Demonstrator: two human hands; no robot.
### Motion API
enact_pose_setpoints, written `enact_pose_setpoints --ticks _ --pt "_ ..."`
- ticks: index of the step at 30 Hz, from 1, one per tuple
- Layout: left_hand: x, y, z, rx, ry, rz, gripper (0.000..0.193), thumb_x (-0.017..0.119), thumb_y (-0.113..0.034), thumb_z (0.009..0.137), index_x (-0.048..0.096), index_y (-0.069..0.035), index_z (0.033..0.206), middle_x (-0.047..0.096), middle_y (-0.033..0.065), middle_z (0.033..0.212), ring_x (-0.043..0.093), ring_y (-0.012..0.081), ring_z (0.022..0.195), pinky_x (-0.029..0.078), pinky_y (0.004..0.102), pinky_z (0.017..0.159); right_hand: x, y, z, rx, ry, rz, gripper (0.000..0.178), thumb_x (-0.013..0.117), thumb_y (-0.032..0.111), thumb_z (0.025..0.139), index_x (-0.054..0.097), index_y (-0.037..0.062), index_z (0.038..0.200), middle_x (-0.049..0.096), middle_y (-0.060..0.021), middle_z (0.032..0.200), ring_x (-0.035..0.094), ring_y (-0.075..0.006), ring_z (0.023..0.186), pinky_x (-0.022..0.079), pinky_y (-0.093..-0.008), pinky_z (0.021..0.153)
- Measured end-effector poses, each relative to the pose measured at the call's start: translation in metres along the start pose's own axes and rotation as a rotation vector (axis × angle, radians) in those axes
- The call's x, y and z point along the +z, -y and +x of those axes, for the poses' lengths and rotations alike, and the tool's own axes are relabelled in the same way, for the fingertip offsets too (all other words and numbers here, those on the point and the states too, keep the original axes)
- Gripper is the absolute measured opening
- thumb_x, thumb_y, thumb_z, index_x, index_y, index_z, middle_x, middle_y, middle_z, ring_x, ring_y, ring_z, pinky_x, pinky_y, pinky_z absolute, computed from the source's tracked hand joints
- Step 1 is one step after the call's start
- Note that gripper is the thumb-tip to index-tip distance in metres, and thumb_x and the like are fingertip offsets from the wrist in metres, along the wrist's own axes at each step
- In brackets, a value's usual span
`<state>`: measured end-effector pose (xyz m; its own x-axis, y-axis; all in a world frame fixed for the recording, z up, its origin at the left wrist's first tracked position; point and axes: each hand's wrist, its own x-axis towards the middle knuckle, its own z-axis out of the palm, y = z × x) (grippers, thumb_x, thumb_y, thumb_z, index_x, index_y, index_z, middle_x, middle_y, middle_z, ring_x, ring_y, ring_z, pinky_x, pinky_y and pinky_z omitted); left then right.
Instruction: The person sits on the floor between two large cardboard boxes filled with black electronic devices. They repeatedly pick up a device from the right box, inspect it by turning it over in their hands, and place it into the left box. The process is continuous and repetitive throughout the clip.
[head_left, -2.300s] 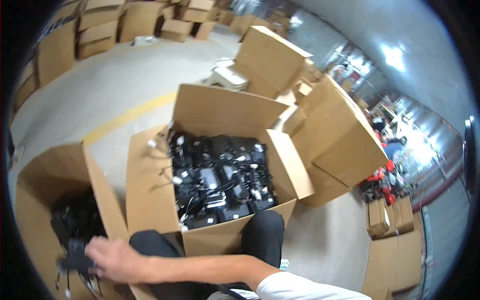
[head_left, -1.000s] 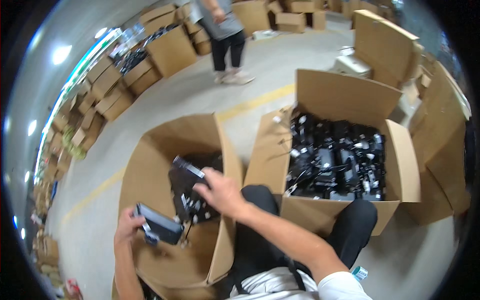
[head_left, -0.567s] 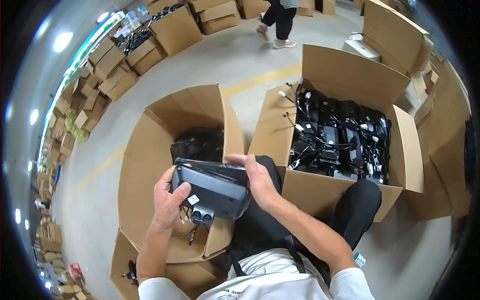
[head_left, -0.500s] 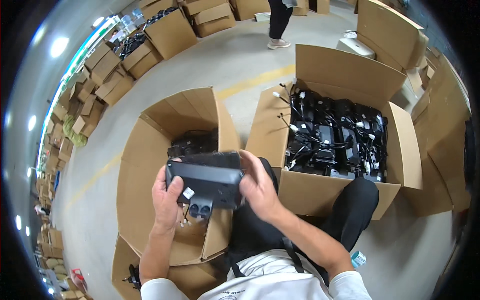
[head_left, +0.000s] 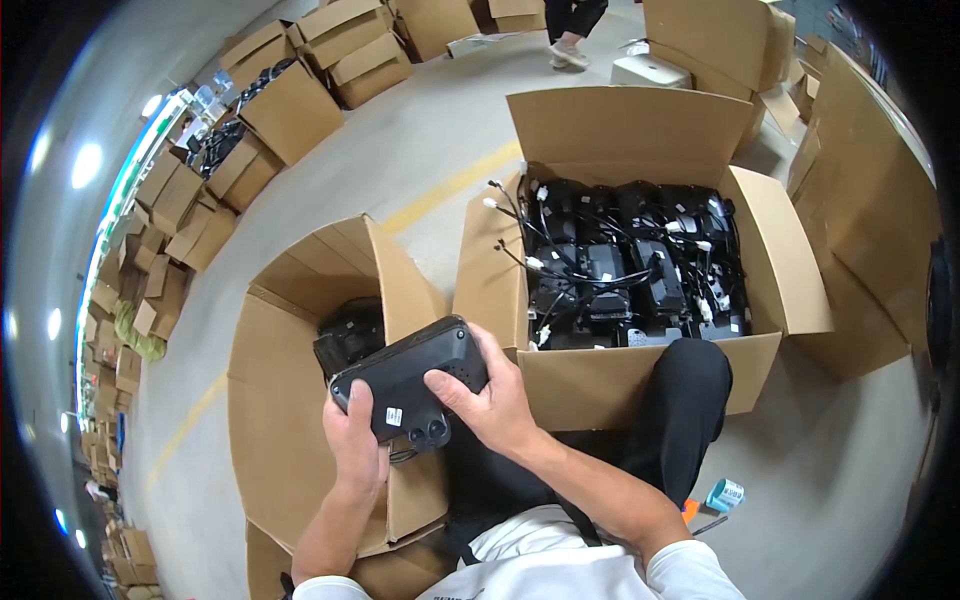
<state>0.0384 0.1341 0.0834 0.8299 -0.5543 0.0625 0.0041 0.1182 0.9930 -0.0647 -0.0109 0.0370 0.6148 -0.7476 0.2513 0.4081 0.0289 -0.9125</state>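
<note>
Between my two hands is a black plastic device housing, its right end tilted up. It has a small white label and two round openings on its lower edge. My left hand grips the left end, thumb on the face. My right hand clasps the right end, its thumb pressed on the surface. Just below the housing, part of a dark cable shows. The left carton stands open under and behind my hands, with more black units inside. My right hand partly hides the housing's right edge.
An open carton packed with black units and white-tipped cables stands at right. My black-trousered knee leans against it. A teal roll lies on the floor. Stacked cartons line the far left; a person stands at the back.
The housing has turned so its right end points upward, and its face shows more fully. My right hand, blurred before, now holds it firmly. The whole view has shifted rightward.
</note>
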Motion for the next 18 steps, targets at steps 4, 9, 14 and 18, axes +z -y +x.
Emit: enact_pose_setpoints --ticks 4,9,14,18 --pt "0.006 0.005 -0.005 0.111 0.001 0.125 0.059 0.084 -0.034 0.085 0.054 -0.001 0.124 0.063 0.0073 0.112 0.062 0.0175 0.104 0.052 0.033 0.093 -0.018 0.013 -0.004 0.077 0.087 0.035 0.06 0.083 0.028 0.088 0.054 -0.005 0.129 0.069 -0.0106 0.11 0.065 -0.0151 0.1 0.054 -0.0308 0.088" --pt "0.012 -0.006 0.003 0.14 0.047 0.211 0.059 0.087 -0.036 0.081 0.055 -0.002 0.118 0.063 0.0059 0.105 0.062 0.0147 0.097 0.052 0.0293 0.088 -0.025 0.018 -0.007 0.084 0.074 0.02 0.059 0.083 0.029 0.087 0.056 -0.0039 0.127 0.07 -0.0115 0.107 0.065 -0.0155 0.098 0.054 -0.0316 0.088" --pt "0.033 -0.035 0.019 0.165 0.275 0.427 0.061 0.087 -0.035 0.079 0.055 -0.001 0.119 0.064 0.0059 0.104 0.063 0.0148 0.094 0.053 0.0283 0.084 -0.072 0.035 0.007 0.129 0.335 -0.035 0.063 0.086 0.03 0.083 0.056 -0.0045 0.126 0.068 -0.0148 0.112 0.065 -0.0198 0.104 0.053 -0.0335 0.091" --pt "0.066 -0.039 0.043 0.172 0.429 0.349 0.08 0.089 -0.047 0.074 0.053 0.001 0.127 0.064 0.009 0.111 0.064 0.0172 0.103 0.054 0.0318 0.089 -0.113 0.072 0.013 -0.012 0.393 -0.291 0.065 0.088 0.027 0.08 0.056 -0.0023 0.129 0.067 -0.0162 0.112 0.066 -0.0224 0.105 0.053 -0.034 0.091"
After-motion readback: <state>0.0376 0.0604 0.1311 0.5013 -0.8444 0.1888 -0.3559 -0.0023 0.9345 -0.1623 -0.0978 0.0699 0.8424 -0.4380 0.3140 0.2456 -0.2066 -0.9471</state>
